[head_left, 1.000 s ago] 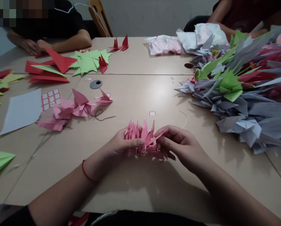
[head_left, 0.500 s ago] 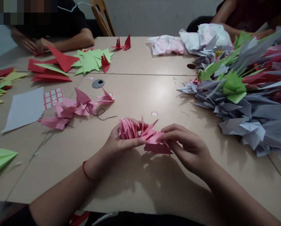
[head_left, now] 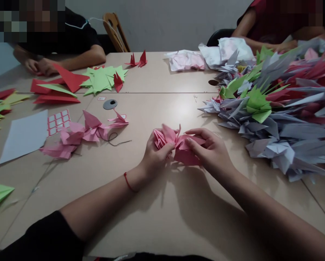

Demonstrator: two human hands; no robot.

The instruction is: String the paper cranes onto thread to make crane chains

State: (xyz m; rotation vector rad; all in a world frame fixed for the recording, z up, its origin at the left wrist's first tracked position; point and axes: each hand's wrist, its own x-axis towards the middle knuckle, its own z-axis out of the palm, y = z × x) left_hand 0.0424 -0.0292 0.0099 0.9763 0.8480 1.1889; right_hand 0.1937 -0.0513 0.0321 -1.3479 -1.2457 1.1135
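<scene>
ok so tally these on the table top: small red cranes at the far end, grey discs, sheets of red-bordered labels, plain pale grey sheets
small red paper cranes: 2
grey disc: 1
sheet of red-bordered labels: 1
plain pale grey paper sheet: 1
total: 5

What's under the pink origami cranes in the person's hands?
Beige tabletop, shadowed by the left hand and right hand; the patch right beneath the pink origami cranes is hidden.
</scene>
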